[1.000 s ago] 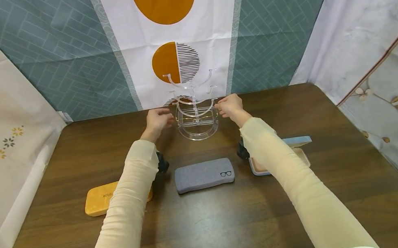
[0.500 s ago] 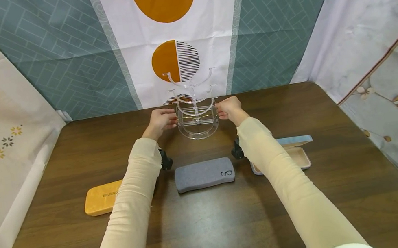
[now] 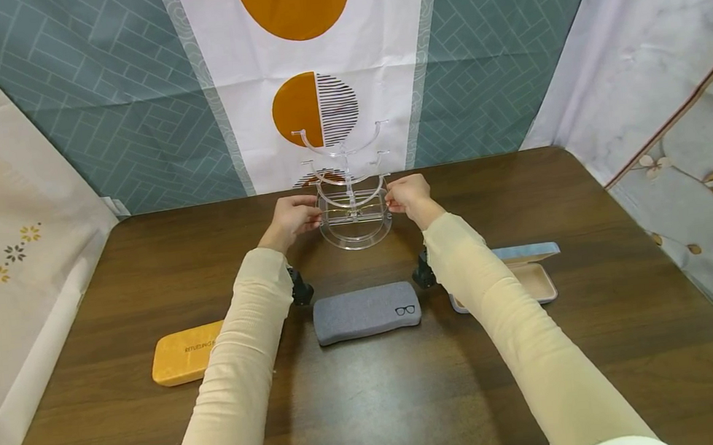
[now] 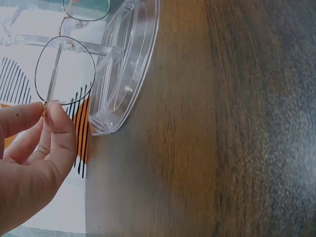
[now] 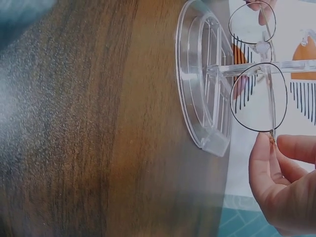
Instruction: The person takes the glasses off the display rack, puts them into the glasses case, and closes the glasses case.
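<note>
A pair of thin-rimmed round eyeglasses (image 4: 64,70) is held level across the clear display stand (image 3: 357,243). My left hand (image 3: 291,219) pinches them at one hinge between thumb and finger, as the left wrist view shows up close. At the opposite hinge my right hand (image 3: 410,193) pinches the frame the same way, below the near lens (image 5: 259,98) in the right wrist view. In both wrist views the glasses overlap the stand's upright and lowest arms, above its curved base (image 5: 183,69). In the head view the thin frame barely shows.
On the dark wooden table (image 3: 365,412), a closed grey glasses case (image 3: 365,313) lies in front of the stand. A yellow case (image 3: 180,356) is partly behind the left sleeve. To the right sits an open light-blue case (image 3: 538,281). Patterned cloth (image 3: 478,69) hangs behind.
Both hands have drawn inward and slightly down toward the stand, the left one moving right and the right one a little left. The stand and cases stay put.
</note>
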Action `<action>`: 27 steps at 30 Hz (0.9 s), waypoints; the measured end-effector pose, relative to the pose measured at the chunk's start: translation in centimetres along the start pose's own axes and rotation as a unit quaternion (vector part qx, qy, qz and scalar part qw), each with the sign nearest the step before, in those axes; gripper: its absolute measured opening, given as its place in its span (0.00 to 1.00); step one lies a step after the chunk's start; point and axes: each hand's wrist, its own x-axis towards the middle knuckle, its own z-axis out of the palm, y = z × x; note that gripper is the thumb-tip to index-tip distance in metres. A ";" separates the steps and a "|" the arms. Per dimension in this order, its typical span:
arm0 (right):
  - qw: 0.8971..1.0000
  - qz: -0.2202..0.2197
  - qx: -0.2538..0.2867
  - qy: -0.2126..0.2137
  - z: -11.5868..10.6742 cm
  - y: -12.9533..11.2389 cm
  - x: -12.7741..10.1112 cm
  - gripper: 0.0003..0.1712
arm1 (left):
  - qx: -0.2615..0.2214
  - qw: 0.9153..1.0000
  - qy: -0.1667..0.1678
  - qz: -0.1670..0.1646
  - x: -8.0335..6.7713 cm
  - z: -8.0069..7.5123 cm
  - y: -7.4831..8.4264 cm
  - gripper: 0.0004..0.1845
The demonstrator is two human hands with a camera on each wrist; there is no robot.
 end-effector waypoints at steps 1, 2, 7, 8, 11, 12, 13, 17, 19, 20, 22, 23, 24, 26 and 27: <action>1.000 -0.002 0.000 0.002 0.0 0.0 0.0 0.19 | -0.002 1.000 -0.001 0.003 0.0 0.0 0.0 0.22; 1.000 -0.005 0.000 0.002 0.0 0.0 -0.1 0.19 | -0.006 1.000 0.000 0.005 -0.1 0.0 0.0 0.22; 1.000 -0.013 0.000 0.001 0.0 -0.2 -0.3 0.17 | -0.014 1.000 0.006 0.016 -0.3 0.0 0.2 0.22; 1.000 -0.015 0.001 -0.001 0.0 -0.2 -0.4 0.17 | -0.014 1.000 0.006 0.021 -0.4 0.1 0.2 0.22; 1.000 -0.020 0.009 -0.008 -0.1 -0.3 -0.7 0.17 | -0.015 0.999 0.007 0.031 -0.6 0.0 0.3 0.22; 1.000 -0.021 0.013 -0.011 -0.2 -0.4 -0.8 0.18 | -0.018 0.999 0.008 0.034 -0.6 0.0 0.3 0.22; 0.999 -0.023 0.017 -0.013 -0.2 -0.4 -0.9 0.18 | -0.020 0.999 0.007 0.036 -0.7 0.0 0.4 0.23; 0.999 -0.024 0.029 -0.021 -0.3 -0.5 -1.2 0.19 | -0.031 0.999 0.009 0.042 -1.0 0.0 0.6 0.23; 0.999 -0.025 0.029 -0.024 -0.4 -0.6 -1.4 0.19 | -0.033 0.998 0.010 0.044 -1.2 0.0 0.6 0.23; 0.999 -0.025 0.028 -0.026 -0.4 -0.6 -1.5 0.19 | -0.034 0.998 0.012 0.045 -1.3 0.0 0.6 0.23; 0.999 -0.023 0.031 -0.029 -0.5 -0.7 -1.6 0.20 | -0.037 0.998 0.012 0.049 -1.5 0.0 0.6 0.23; 0.999 -0.023 0.030 -0.030 -0.5 -0.7 -1.7 0.20 | -0.039 0.998 0.013 0.051 -1.6 0.0 0.5 0.23; 0.999 -0.024 0.030 -0.031 -0.6 -0.8 -1.8 0.20 | -0.043 0.998 0.014 0.053 -1.6 0.0 0.5 0.24; 0.999 -0.023 0.031 -0.035 -0.6 -0.8 -2.0 0.21 | -0.047 0.997 0.015 0.058 -1.8 0.0 0.5 0.24; 0.999 -0.023 0.031 -0.037 -0.6 -0.8 -2.1 0.21 | -0.048 0.997 0.015 0.059 -1.8 -0.1 0.4 0.24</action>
